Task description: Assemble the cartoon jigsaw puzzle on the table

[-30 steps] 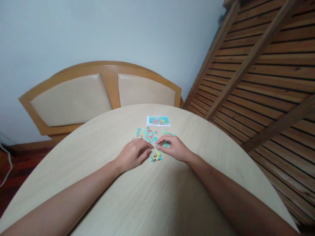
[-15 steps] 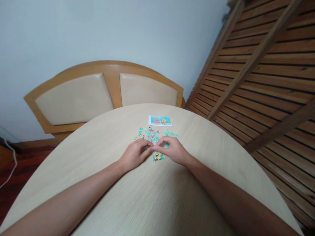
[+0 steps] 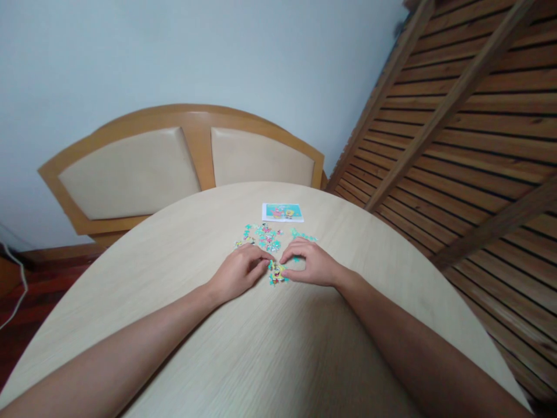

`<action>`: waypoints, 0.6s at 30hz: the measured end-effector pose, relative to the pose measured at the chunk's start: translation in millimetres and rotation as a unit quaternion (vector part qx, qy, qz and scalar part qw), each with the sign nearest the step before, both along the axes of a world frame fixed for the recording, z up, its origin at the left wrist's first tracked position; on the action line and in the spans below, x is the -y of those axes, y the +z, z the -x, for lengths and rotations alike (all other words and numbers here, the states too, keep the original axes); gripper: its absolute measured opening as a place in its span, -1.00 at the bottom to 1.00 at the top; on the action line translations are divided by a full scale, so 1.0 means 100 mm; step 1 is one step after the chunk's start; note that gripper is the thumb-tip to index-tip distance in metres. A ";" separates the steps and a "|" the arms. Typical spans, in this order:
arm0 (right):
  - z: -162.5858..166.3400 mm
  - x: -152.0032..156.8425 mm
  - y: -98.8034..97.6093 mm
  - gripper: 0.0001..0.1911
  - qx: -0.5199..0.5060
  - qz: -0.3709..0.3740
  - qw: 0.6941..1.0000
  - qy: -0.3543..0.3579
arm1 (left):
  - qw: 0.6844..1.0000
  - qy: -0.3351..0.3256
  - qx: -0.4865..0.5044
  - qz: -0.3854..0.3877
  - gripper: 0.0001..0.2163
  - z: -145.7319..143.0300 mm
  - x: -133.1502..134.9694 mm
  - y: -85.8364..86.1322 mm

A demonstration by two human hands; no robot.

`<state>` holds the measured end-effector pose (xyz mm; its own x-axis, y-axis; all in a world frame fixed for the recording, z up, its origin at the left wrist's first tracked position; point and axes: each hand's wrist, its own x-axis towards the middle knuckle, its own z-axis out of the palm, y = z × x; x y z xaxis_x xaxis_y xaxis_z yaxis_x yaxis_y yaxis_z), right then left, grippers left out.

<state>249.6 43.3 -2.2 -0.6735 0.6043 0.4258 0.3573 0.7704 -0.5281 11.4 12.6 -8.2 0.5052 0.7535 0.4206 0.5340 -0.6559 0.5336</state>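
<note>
A small joined patch of jigsaw puzzle (image 3: 277,274) lies on the table between my hands, showing a yellow cartoon figure with teal around it. My left hand (image 3: 241,270) is at the patch's upper left edge, thumb and forefinger closed on a puzzle piece there, mostly hidden by the fingers. On the other side, my right hand (image 3: 311,264) has thumb and forefinger apart, the thumb tip touching the patch's right edge. Loose puzzle pieces (image 3: 266,237) in teal, pink and white lie scattered just beyond my hands.
A printed reference picture (image 3: 282,213) with a pink and a yellow figure lies farther back. A row of teal pieces (image 3: 304,234) sits behind my right hand. The round wooden table (image 3: 209,360) faces a padded headboard (image 3: 130,174); slatted wood (image 3: 456,145) stands at the right.
My hands were pinched together above the patch. My right hand has moved slightly right and its fingers have parted, uncovering more of the patch. The left hand has stayed nearly in place.
</note>
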 end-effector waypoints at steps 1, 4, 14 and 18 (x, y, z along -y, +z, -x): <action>-0.01 -0.01 0.00 -0.85 0.004 -0.008 1.000 0.007 | 1.000 -0.010 -0.012 -0.006 -0.82 0.00 0.00 0.01; -0.02 -0.02 0.00 -0.75 0.013 -0.021 0.999 0.024 | 0.999 -0.030 -0.038 -0.025 -0.81 0.01 -0.01 0.02; 0.00 -0.03 -0.06 -0.75 0.024 -0.056 0.997 0.038 | 0.994 -0.046 -0.085 -0.056 -0.79 -0.01 0.00 0.03; 0.01 -0.02 -0.07 -0.77 0.022 -0.058 0.997 0.041 | 0.993 -0.038 -0.091 -0.066 -0.80 -0.02 0.01 0.04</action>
